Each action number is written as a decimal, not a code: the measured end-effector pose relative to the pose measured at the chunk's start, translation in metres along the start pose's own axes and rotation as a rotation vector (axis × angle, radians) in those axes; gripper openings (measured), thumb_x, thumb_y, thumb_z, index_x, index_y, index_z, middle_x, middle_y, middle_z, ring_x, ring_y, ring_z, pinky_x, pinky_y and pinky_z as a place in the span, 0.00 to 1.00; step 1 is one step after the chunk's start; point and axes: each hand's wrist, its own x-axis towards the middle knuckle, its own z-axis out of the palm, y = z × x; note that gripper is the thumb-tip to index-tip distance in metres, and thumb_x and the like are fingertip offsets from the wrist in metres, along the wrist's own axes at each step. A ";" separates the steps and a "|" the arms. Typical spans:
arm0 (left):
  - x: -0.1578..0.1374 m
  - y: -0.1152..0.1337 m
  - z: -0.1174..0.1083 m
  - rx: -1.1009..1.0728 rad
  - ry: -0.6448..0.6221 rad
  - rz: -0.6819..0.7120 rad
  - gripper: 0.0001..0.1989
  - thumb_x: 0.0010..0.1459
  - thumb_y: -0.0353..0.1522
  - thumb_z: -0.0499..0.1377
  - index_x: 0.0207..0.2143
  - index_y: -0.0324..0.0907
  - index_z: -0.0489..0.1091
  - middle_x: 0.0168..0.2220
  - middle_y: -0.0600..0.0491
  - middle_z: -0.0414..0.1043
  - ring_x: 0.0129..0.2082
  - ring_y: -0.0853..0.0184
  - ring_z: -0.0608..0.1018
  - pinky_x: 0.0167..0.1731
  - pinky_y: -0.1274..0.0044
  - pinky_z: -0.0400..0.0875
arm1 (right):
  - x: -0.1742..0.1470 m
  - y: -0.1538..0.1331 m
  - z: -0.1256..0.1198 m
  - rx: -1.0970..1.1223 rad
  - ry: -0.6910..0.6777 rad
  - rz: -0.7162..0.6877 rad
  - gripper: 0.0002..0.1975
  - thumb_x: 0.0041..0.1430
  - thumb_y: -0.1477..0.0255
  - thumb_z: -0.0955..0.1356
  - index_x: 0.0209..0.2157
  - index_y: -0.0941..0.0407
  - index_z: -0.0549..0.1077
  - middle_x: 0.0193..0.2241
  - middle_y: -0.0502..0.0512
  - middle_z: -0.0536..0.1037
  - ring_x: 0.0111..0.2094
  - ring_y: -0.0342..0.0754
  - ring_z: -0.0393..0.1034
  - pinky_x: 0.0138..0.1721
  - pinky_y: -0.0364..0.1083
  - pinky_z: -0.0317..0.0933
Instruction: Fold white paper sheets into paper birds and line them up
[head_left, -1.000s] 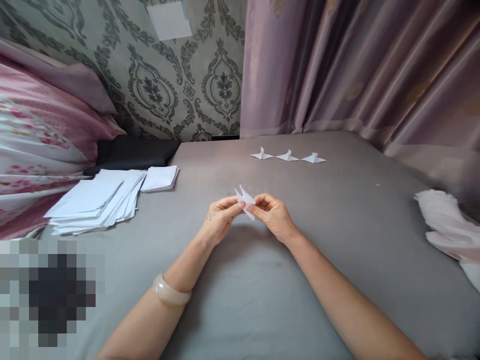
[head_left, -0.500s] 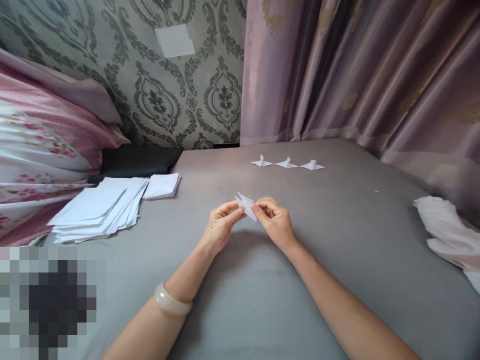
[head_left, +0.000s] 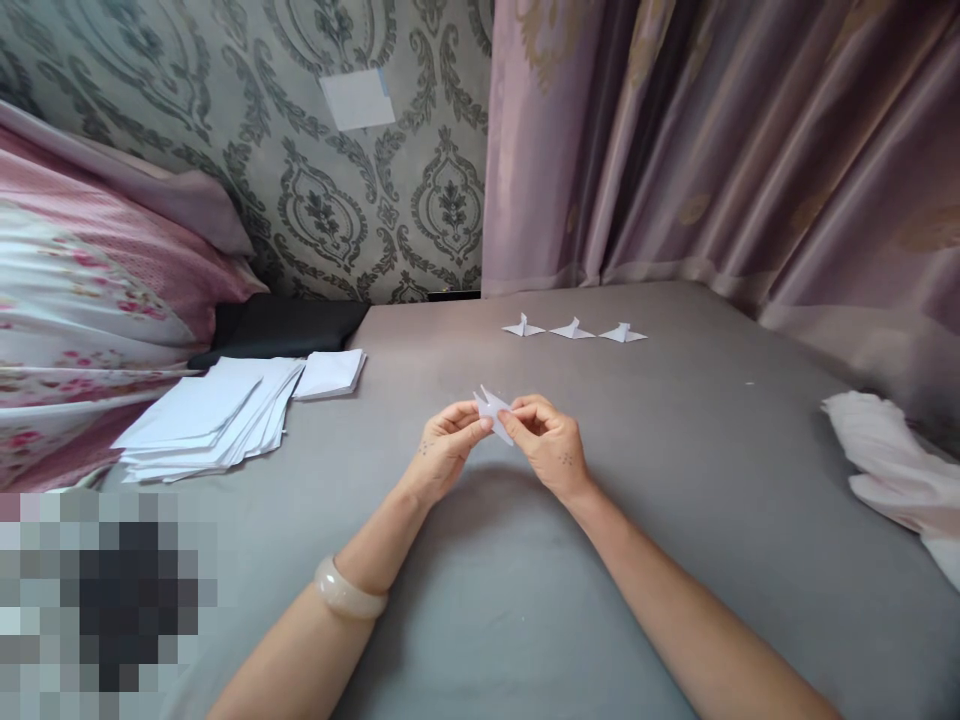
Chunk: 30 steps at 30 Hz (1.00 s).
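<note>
Between my hands is a small piece of folded white paper (head_left: 493, 408), with narrow points sticking up at its top left. My left hand (head_left: 444, 450) pinches its left side between thumb and fingers. The thumb and fingers of my right hand (head_left: 551, 440) are closed on its right side, and the thumb lies across the front. Some of the paper is hidden behind my fingers. Farther back, three folded paper cranes (head_left: 574, 329) with spread wings stand in a row on the grey cloth surface (head_left: 480, 620).
To the left lie a stack of large white sheets (head_left: 202, 410) and a pile of smaller paper squares (head_left: 330, 374), near a black flat item (head_left: 292, 328). A crumpled white cloth (head_left: 892, 460) is at the right. Curtains (head_left: 637, 150) hang behind.
My right thumb has slid a little up and left over the paper. Both hands keep hold of it. The view has shifted slightly.
</note>
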 end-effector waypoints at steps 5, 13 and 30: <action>0.000 0.001 0.002 0.027 0.033 -0.015 0.11 0.45 0.28 0.70 0.34 0.40 0.76 0.34 0.53 0.79 0.36 0.71 0.78 0.43 0.78 0.68 | -0.002 0.000 0.002 0.016 0.005 0.009 0.12 0.51 0.64 0.72 0.23 0.57 0.70 0.30 0.51 0.72 0.26 0.40 0.65 0.28 0.42 0.59; 0.003 -0.003 0.001 0.064 0.074 -0.033 0.12 0.45 0.30 0.70 0.32 0.37 0.74 0.31 0.52 0.78 0.33 0.71 0.78 0.40 0.77 0.68 | 0.000 0.005 0.005 0.199 -0.006 0.222 0.16 0.43 0.64 0.75 0.30 0.55 0.69 0.25 0.47 0.71 0.24 0.40 0.64 0.26 0.42 0.58; 0.010 -0.008 -0.015 0.308 0.145 -0.122 0.19 0.40 0.36 0.72 0.32 0.35 0.72 0.25 0.51 0.77 0.26 0.68 0.77 0.33 0.76 0.70 | 0.003 0.020 0.002 0.130 -0.107 0.485 0.18 0.35 0.63 0.77 0.30 0.59 0.79 0.21 0.49 0.75 0.19 0.37 0.56 0.21 0.41 0.48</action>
